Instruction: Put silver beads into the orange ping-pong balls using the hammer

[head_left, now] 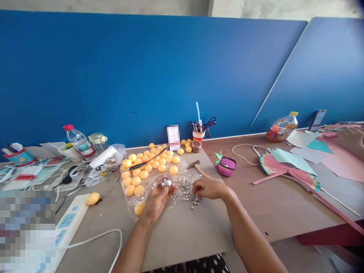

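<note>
My left hand [156,204] is closed around a shiny ball [167,182] with a silvery, speckled surface. To its right, my right hand [209,188] reaches down with bent fingers pinched together, over small shiny silver pieces [186,186] scattered on a clear plastic sheet. Whatever is between those fingertips is too small to make out. Behind my left hand, many yellow-orange balls [144,174] lie on the clear plastic, with a dark strap [148,161] across them. A small hammer [193,164] lies just beyond my right hand.
A purple pouch [226,166] and a pink fan [287,170] are to the right. A cup of cables [198,135] stands at the blue partition [142,76]. Bottles, cables and a white power strip [68,220] occupy the left. Another person's hand [351,140] shows at far right.
</note>
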Available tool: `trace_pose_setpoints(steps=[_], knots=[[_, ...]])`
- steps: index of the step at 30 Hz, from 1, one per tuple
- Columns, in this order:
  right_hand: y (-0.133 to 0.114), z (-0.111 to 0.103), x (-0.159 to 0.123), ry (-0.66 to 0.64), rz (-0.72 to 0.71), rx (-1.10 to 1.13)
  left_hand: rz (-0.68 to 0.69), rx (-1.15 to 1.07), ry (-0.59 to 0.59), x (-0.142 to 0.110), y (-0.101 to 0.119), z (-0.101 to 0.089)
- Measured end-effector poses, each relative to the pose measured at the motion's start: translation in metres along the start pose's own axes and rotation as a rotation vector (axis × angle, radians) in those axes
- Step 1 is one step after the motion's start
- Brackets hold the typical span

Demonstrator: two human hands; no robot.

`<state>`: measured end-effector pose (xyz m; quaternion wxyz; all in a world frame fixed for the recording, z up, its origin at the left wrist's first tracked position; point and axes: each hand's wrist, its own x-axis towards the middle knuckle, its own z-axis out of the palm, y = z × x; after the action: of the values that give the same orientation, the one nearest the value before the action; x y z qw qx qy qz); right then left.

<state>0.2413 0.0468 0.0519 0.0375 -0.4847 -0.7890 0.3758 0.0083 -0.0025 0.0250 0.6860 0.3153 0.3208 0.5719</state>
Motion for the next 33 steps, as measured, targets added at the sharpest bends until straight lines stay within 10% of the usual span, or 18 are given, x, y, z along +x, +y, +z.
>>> trace_pose_setpoints(steps=[25,33], knots=[[-0.026,0.017,-0.004,0.134,0.102,-0.44,0.129,0.41,0.085,0.006,-0.015,-0.012],[-0.026,0.01,-0.002,0.21,-0.089,0.02,0.087,0.347,0.057,0.005,-0.013,-0.006]])
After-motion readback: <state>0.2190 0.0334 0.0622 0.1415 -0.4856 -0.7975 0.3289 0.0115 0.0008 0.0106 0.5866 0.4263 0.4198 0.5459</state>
